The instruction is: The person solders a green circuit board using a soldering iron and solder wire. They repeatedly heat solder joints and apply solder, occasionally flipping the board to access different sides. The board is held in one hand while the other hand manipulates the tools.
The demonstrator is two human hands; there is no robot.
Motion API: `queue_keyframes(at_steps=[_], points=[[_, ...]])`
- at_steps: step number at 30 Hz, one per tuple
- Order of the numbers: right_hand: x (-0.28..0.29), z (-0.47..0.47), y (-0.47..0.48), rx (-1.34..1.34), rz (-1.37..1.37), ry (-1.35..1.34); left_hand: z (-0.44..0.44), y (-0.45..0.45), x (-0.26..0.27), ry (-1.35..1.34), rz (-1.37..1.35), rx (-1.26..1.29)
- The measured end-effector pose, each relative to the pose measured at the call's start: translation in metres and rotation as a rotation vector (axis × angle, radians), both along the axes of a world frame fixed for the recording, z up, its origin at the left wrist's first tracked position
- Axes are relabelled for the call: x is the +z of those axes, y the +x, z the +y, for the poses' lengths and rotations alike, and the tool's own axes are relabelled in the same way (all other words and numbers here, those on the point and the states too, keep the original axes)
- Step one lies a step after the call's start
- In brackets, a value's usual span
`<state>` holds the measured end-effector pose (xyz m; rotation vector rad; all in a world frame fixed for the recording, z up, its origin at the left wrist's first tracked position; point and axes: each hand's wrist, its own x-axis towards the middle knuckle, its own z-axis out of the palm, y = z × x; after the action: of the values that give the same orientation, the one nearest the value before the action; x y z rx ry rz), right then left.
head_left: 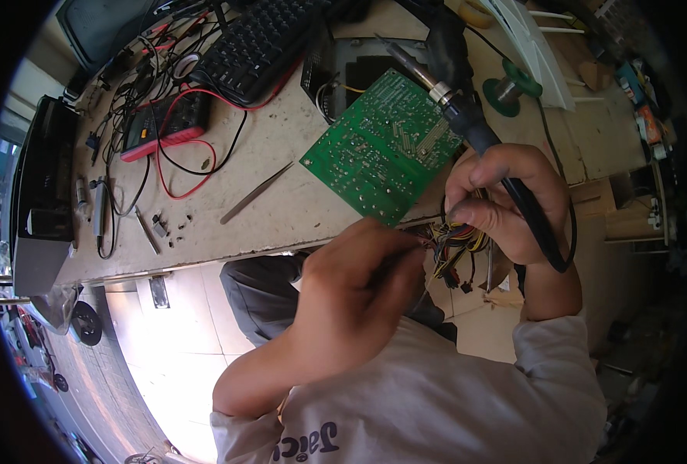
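My right hand [512, 197] is closed around the handle of a soldering iron [494, 145], whose metal tip points up and left over a green circuit board [378, 156]. Its thumb and index finger are pinched close to a bundle of multicoloured wires [459, 246] hanging at the bench edge. My left hand [361, 278] is curled and blurred, its fingertips beside the wires' left side; whether a wire is between them is hidden. The board lies with its soldered side up, and its lower corner reaches the bench edge by my left knuckles. Metal tweezers [256, 192] lie left of it.
A red and black multimeter [166, 124] with leads, a black keyboard [256, 46] and tangled cables [129, 81] occupy the bench's left and back. Behind the board is an open metal case [378, 52]. A green solder spool [509, 90] stands at right. Small loose parts [161, 226] lie near the front edge.
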<state>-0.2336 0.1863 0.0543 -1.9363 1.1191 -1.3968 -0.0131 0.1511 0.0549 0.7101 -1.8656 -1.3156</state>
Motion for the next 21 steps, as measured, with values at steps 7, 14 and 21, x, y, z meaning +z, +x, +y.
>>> queue_keyframes(at_steps=[7, 14, 21], points=[[0.011, 0.002, -0.003, -0.042, -0.283, 0.176, -0.019, 0.026, -0.035, -0.303, -0.073, 0.46], [0.024, 0.008, 0.011, -0.419, -0.171, 0.375, -0.033, 0.02, -0.048, -0.43, -0.137, 0.447], [0.018, 0.009, 0.015, -0.391, -0.287, 0.366, -0.043, 0.008, -0.05, -0.56, -0.161, 0.454]])
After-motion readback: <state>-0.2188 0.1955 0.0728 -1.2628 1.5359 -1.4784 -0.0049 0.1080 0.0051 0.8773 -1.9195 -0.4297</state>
